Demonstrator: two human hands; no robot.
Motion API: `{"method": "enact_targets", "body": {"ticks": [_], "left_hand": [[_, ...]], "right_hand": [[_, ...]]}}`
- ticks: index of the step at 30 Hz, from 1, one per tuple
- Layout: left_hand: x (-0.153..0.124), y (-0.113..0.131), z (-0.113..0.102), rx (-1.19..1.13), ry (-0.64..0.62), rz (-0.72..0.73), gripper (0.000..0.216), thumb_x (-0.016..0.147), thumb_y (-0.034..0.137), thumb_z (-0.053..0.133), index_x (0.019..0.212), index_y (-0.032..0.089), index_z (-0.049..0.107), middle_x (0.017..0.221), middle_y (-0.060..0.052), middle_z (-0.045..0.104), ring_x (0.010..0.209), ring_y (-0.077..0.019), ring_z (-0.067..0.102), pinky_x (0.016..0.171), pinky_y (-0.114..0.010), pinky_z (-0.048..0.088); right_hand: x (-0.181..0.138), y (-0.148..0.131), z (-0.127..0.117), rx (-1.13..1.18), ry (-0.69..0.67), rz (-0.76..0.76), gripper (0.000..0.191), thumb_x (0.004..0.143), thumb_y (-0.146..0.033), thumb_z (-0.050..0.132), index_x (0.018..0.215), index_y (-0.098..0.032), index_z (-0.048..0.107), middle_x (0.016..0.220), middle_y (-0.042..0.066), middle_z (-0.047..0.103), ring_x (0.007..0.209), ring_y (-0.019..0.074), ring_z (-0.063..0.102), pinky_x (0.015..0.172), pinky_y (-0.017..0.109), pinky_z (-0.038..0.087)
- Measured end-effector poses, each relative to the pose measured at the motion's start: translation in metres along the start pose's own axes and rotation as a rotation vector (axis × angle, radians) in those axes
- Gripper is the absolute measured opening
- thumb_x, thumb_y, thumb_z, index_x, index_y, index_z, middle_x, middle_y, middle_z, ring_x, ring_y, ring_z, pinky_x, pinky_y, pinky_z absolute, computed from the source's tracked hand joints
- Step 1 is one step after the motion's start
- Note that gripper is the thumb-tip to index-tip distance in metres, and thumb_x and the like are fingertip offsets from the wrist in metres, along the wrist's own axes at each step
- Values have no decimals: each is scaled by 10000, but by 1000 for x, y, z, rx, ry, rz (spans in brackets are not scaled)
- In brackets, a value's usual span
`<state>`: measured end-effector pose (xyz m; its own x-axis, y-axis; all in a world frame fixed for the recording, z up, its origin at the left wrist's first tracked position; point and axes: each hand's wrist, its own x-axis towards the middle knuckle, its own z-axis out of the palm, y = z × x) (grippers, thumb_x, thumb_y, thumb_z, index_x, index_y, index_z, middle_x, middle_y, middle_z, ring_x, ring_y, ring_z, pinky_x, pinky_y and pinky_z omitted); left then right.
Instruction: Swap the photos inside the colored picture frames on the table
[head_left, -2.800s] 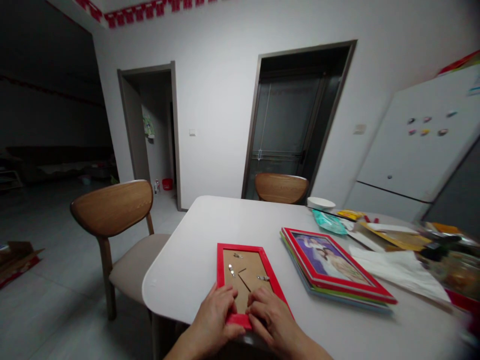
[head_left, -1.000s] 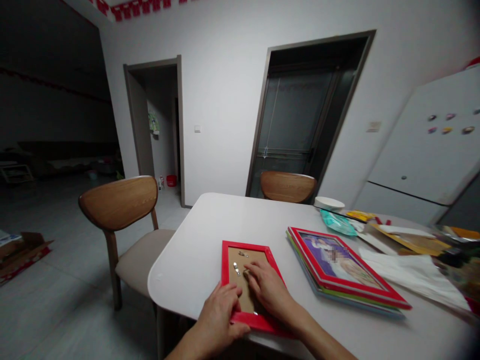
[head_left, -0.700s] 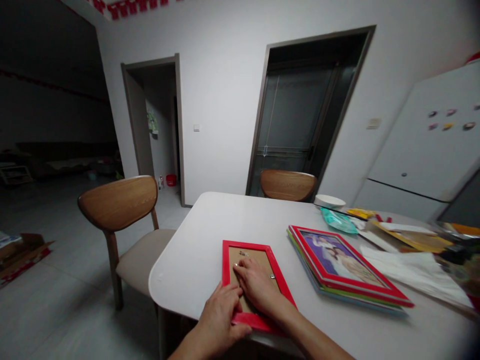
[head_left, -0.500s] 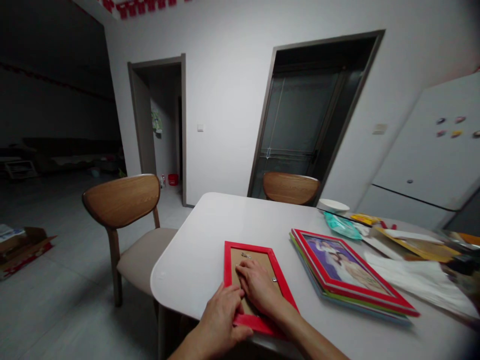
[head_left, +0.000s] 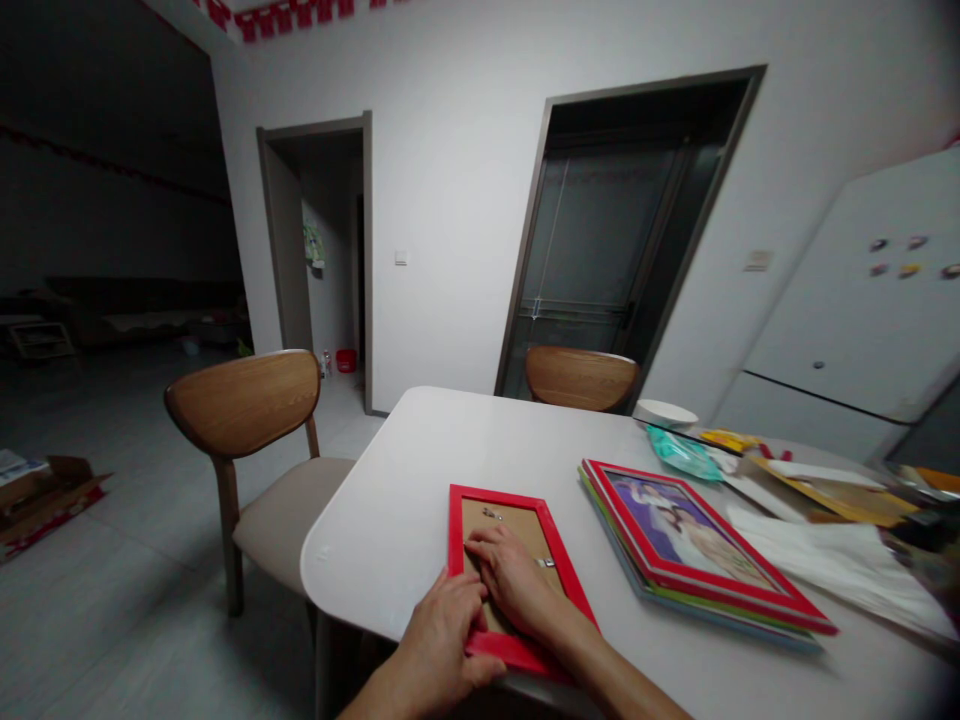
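A red picture frame point(head_left: 568, 570) lies face down on the white table, its brown backing board point(head_left: 517, 520) facing up. My left hand point(head_left: 448, 620) grips the frame's lower left side, thumb over the near edge. My right hand point(head_left: 510, 572) rests across the backing, with its fingers bent and pressed together near the left inner edge. Whatever is under those fingertips is hidden. A small metal clip point(head_left: 545, 562) shows at the right inner edge, and a metal hanger point(head_left: 491, 513) near the far end of the board.
Right of the frame lies a stack of picture frames, topped by a red framed photo point(head_left: 690, 530). Beyond it are white sheets point(head_left: 825, 550), a teal packet point(head_left: 682, 452) and a bowl point(head_left: 666, 412). Wooden chairs point(head_left: 247, 400) stand left and behind the table point(head_left: 390, 500).
My right hand's fingers have shifted slightly left and nearer along the backing. My left hand keeps its grip on the frame, which has stayed in place.
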<state>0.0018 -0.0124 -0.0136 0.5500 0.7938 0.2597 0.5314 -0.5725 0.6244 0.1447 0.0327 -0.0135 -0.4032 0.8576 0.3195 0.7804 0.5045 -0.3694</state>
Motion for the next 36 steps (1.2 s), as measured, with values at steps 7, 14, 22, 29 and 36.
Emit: {"method": "enact_targets", "body": {"ticks": [7, 14, 22, 29, 36], "left_hand": [[-1, 0, 2, 1, -7, 10, 241, 572, 205, 680, 743, 184, 511, 983, -26, 546, 909, -195, 468, 806, -280, 369], [-1, 1, 0, 27, -19, 1, 248, 563, 235, 707, 743, 177, 546, 1009, -30, 569, 963, -197, 482, 929, -315, 296], [-3, -4, 4, 19, -27, -4, 325, 541, 216, 720, 824, 181, 565, 1125, -39, 543, 1070, -207, 438, 1006, -347, 204], [-7, -4, 7, -5, -18, -6, 353, 528, 189, 712, 845, 174, 557, 1133, -68, 538, 1073, -228, 439, 977, -382, 260], [-10, -3, 6, -8, -28, -5, 325, 542, 206, 709, 830, 175, 561, 1145, -65, 532, 1083, -227, 432, 987, -387, 236]], "right_hand": [[-6, 1, -4, 1, -25, -92, 302, 810, -151, 335, 867, -195, 629, 862, 43, 610, 836, 146, 497, 833, 325, 328], [-2, 23, -5, 4, 77, 96, 289, 779, -182, 381, 958, -169, 607, 1008, 79, 582, 940, 161, 497, 840, 286, 357], [20, 62, -7, -46, 121, 304, 262, 756, -258, 408, 808, -172, 650, 796, 65, 657, 745, 163, 568, 677, 248, 383], [32, 63, 0, -76, 91, 457, 237, 732, -333, 462, 709, -185, 646, 694, 45, 663, 633, 136, 568, 550, 210, 341], [44, 69, -2, -106, 56, 640, 195, 671, -349, 525, 678, -186, 631, 708, 57, 662, 609, 136, 564, 504, 208, 322]]}}
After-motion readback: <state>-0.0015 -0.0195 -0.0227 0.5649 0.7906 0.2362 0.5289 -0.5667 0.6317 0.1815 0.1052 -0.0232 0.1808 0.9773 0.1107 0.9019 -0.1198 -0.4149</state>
